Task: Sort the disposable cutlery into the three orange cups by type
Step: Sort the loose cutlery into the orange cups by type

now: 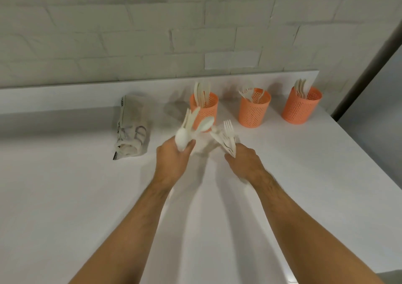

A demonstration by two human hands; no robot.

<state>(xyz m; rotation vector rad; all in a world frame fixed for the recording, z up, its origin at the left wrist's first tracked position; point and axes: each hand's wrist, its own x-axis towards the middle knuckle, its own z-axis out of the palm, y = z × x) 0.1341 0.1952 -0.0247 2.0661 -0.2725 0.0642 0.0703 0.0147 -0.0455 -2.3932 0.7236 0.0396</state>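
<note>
fork (228,129) in right hand (243,161), tines up

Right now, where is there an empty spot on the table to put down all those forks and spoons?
The white table is bare near the person, left of the left hand and right of the right hand. A gap lies between the crumpled bag and the left orange cup. The cup row is crowded.
</note>
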